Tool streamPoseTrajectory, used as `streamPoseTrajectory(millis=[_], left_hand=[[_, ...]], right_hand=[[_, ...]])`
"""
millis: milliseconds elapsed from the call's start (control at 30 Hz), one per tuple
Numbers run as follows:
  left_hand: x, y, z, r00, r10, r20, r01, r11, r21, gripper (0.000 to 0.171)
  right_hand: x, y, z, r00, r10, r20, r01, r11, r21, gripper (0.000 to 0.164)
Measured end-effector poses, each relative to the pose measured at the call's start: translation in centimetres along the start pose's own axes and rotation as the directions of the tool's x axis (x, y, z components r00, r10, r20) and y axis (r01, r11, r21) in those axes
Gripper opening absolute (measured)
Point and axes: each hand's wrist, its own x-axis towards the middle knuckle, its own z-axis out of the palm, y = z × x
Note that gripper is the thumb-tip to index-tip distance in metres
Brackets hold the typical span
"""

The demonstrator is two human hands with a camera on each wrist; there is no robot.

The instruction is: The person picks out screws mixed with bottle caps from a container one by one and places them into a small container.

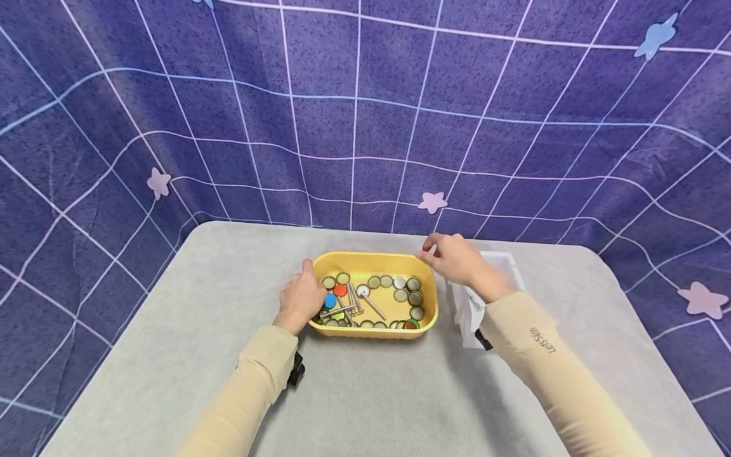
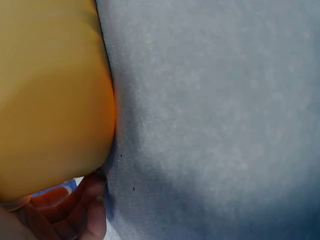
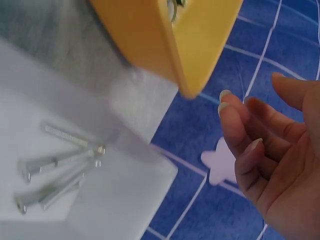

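Note:
A yellow tray [image 1: 371, 334] holds several bottle caps [image 1: 415, 298], among them a red cap [image 1: 340, 290] and a blue cap [image 1: 330, 301]. Several metal bolts [image 1: 375, 307] lie among them on its left side. My left hand [image 1: 301, 297] grips the tray's left end, thumb at the rim and fingers curled against the outside in the left wrist view. Near the tray's back right corner hovers my right hand [image 1: 454, 259], fingers loosely bent and holding nothing. Beneath my right forearm stands a white box [image 3: 125, 185] with several bolts [image 3: 52, 165] inside.
A grey cloth-covered table [image 1: 365, 393] carries the tray and the box, which stand side by side with a narrow gap. Behind and around the table hangs a purple curtain [image 1: 320, 146] with a line grid and stars.

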Motion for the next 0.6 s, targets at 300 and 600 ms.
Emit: streamPoseTrajectory(millis=[300,600], left_hand=[[0.0,-0.1,0.1,1.0,0.014,-0.014,-0.014,1.0,-0.005,0.04],[0.0,0.0,0.1,1.0,0.01,-0.009,-0.01,1.0,-0.014,0.042]], right_hand=[[0.4,-2.1,3.5,0.996,-0.058,0.068,0.063,0.996,-0.068,0.033],[0.1,-3.9,6.7,0.992,-0.051,0.112,0.066,0.989,-0.133,0.028]])
